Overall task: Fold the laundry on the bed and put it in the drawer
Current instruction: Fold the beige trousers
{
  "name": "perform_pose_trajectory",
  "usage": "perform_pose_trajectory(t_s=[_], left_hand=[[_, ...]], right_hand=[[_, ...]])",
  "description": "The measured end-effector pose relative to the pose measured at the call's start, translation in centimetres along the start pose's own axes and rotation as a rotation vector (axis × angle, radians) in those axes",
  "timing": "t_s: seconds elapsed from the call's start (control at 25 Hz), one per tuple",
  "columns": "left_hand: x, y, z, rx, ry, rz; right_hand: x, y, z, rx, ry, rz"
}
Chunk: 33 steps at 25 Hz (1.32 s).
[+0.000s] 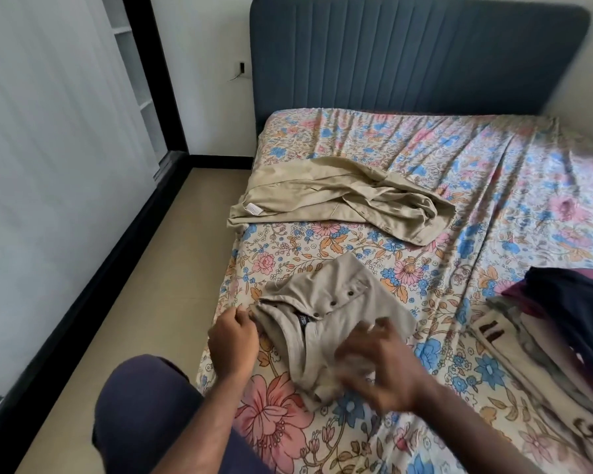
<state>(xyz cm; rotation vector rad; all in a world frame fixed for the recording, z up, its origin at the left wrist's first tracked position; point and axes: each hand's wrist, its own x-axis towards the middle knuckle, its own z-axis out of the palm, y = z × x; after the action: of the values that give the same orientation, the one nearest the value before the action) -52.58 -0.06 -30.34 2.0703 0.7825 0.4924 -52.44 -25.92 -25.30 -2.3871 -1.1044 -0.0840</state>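
I see the folded beige shirt (326, 319) on the floral bed (493, 172) near its edge. My left hand (233, 340) pinches its left edge; my right hand (380, 367) hovers blurred, fingers spread.

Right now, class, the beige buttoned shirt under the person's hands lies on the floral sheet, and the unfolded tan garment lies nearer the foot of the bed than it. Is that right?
Not quite. The head view shows the unfolded tan garment lying nearer the headboard, beyond the beige buttoned shirt, not nearer the foot. The rest holds: the shirt lies on the floral sheet at both hands.
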Motion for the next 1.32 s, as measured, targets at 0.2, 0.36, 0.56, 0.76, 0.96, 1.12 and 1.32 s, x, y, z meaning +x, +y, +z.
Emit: perform_pose_trajectory(t_s=[0.2, 0.36, 0.56, 0.76, 0.96, 1.12, 1.32], left_hand=[[-2.2, 3.3, -0.4, 0.114, -0.291, -0.084], [-2.7, 3.1, 0.4, 0.000, -0.426, -0.173], [-3.9, 4.0, 0.7, -0.139, -0.440, -0.168], [-4.3, 5.4, 0.0, -0.275, -0.461, -0.022], [-2.0, 11.7, 0.4, -0.476, -0.700, -0.091], [-2.5, 20.0, 3.8, -0.645, -1.112, -0.080], [-6.1, 31.6, 13.3, -0.569, -1.105, 0.240]], right_hand=[[5.7, 7.9, -3.6, -0.018, 0.154, 0.812], [8.3, 9.9, -3.1, 0.098, -0.105, 0.921], [8.8, 8.6, -3.8, 0.269, -0.081, 0.849], [6.3, 7.6, -6.0, 0.482, -0.023, 0.811], [0.8, 6.5, -11.1, 0.608, 0.381, 0.910], [-5.6, 6.6, -16.4, 0.785, 0.681, 0.949], [-13.7, 7.2, -24.5, 0.850, 1.014, 0.931]])
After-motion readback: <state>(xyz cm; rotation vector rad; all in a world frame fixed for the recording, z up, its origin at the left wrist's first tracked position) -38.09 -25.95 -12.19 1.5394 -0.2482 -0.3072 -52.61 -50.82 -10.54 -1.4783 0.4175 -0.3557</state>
